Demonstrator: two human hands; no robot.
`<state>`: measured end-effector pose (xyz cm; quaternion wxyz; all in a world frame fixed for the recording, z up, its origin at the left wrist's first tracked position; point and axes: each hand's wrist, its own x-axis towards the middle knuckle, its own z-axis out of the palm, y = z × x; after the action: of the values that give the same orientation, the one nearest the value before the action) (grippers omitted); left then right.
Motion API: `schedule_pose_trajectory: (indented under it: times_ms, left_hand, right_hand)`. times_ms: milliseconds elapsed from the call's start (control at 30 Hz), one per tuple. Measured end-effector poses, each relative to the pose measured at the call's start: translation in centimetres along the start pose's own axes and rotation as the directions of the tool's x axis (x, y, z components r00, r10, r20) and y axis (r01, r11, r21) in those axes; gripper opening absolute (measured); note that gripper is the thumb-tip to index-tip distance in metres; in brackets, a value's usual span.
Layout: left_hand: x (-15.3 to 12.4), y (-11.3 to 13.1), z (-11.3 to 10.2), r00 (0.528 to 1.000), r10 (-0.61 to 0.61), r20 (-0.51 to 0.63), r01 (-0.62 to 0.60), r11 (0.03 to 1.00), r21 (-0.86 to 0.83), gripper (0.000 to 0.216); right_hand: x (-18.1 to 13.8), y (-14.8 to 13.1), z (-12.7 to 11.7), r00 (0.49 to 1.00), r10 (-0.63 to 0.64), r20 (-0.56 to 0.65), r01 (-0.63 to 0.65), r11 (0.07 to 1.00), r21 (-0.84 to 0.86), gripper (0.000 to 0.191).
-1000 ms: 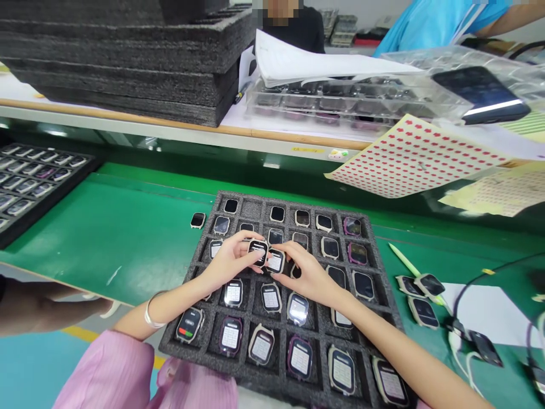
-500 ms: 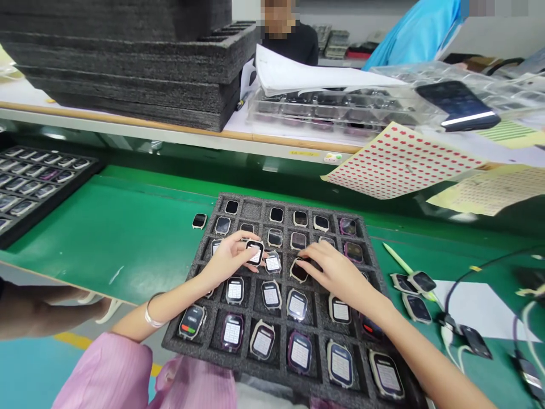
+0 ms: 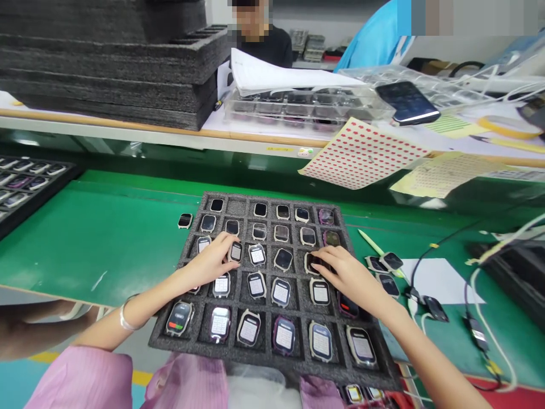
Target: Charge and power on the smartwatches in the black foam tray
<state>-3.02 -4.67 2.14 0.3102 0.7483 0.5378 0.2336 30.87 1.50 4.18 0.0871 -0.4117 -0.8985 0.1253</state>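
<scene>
A black foam tray (image 3: 187, 341) with square pockets holds several smartwatch bodies, many with lit screens. My left hand (image 3: 210, 262) lies over the tray's left side, its fingertips pinched on a watch body (image 3: 235, 251) in the third row. My right hand (image 3: 347, 275) reaches over the right side, fingers curled on a dark-screened watch body (image 3: 312, 262) in its pocket. Between the hands sit a lit watch (image 3: 256, 254) and a dark one (image 3: 283, 258).
One loose watch body (image 3: 184, 220) lies on the green mat left of the tray. More loose bodies (image 3: 385, 264), a green pen (image 3: 374, 246) and cables (image 3: 472, 324) lie right. Another filled tray (image 3: 25, 182) is far left. Foam stack (image 3: 128, 62), red-dot sticker sheet (image 3: 361, 153), phone (image 3: 406, 102) and people behind.
My left hand has lowered its watch from above the tray into a pocket. My right hand has moved right, from the centre watches to one further right. The view shifted right.
</scene>
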Motion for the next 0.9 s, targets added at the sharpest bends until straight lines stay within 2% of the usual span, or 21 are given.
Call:
schedule_pose_trajectory:
  times_ms: [133, 267, 367, 433, 500, 567, 600, 667, 767, 867, 900]
  left_hand:
    - [0.3, 0.2, -0.5, 0.999, 0.016, 0.052, -0.028, 0.971, 0.236, 0.049]
    - [0.6, 2.4, -1.5, 0.999, 0.013, 0.030, -0.026, 0.862, 0.506, 0.060]
    - [1.7, 5.7, -1.0, 0.987, 0.111, 0.113, -0.154, 0.843, 0.516, 0.048]
    - [2.9, 7.9, 0.5, 0.972, 0.161, 0.170, -0.226, 0.836, 0.501, 0.035]
    - [4.5, 9.5, 2.8, 0.972, 0.131, 0.193, -0.212, 0.840, 0.500, 0.029]
    - [6.1, 10.3, 5.0, 0.985, 0.039, 0.168, -0.112, 0.885, 0.452, 0.024]
    - [6.8, 10.4, 5.9, 0.988, 0.012, 0.154, -0.078, 0.898, 0.434, 0.019]
    - [7.9, 10.0, 6.9, 0.992, -0.022, 0.123, -0.027, 0.922, 0.387, 0.012]
    - [8.7, 8.8, 6.5, 0.993, -0.029, 0.118, -0.003, 0.965, 0.264, 0.014]
    - [8.6, 7.8, 5.1, 0.989, -0.004, 0.149, -0.010, 0.996, 0.093, 0.018]
    - [8.4, 7.6, 4.7, 0.990, -0.002, 0.140, 0.006, 1.000, -0.025, 0.020]
  right_hand:
    - [-0.4, -0.8, 1.1, 0.996, 0.078, -0.050, -0.077, 0.997, 0.024, 0.026]
    - [0.1, -0.9, 1.7, 0.970, 0.234, -0.069, -0.215, 0.954, 0.209, 0.022]
    - [0.6, -0.6, 1.3, 0.976, 0.218, -0.026, -0.200, 0.931, 0.305, 0.017]
    - [1.1, -0.7, 0.7, 0.984, 0.177, -0.024, -0.154, 0.908, 0.391, 0.018]
    - [1.6, -1.2, 0.1, 0.983, 0.174, -0.064, -0.102, 0.793, 0.601, 0.022]
    - [2.1, -1.6, -0.5, 0.968, 0.236, -0.086, -0.065, 0.565, 0.823, 0.027]
    - [2.3, -1.8, -0.7, 0.955, 0.283, -0.083, -0.057, 0.453, 0.890, 0.029]
    - [2.5, -1.9, -1.0, 0.922, 0.380, -0.073, -0.062, 0.331, 0.941, 0.031]
    - [2.4, -1.4, -1.0, 0.889, 0.455, -0.049, -0.061, 0.224, 0.973, 0.034]
    - [2.3, -0.9, -0.7, 0.917, 0.400, 0.012, -0.023, 0.023, 0.999, 0.047]
    - [2.2, -0.8, -0.6, 0.927, 0.375, 0.020, -0.007, -0.036, 0.999, 0.049]
